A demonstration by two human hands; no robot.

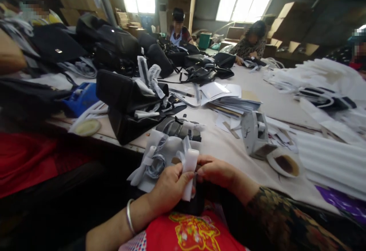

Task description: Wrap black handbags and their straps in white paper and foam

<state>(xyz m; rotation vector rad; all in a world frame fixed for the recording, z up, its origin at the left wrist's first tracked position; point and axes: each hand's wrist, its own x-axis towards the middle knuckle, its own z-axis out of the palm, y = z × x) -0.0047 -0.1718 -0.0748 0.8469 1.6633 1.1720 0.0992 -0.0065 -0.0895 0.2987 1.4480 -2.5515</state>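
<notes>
My left hand [168,190] is closed on a white foam strip [189,171] that stands upright between both hands, at the near edge of the table. My right hand [219,173] pinches the same strip from the right side. Under the hands lies a dark object, mostly hidden, which I cannot name. A silver bangle [130,216] circles my left wrist. Just beyond the hands lie a wrapped strap bundle [156,163] and a dark wrapped handle piece [178,127].
A black handbag [128,106] stands at the table's left edge. A tape dispenser [254,133] and a tape roll [284,163] sit to the right, beside white foam sheets [331,159]. Papers [225,98], more black bags and several seated people fill the far end.
</notes>
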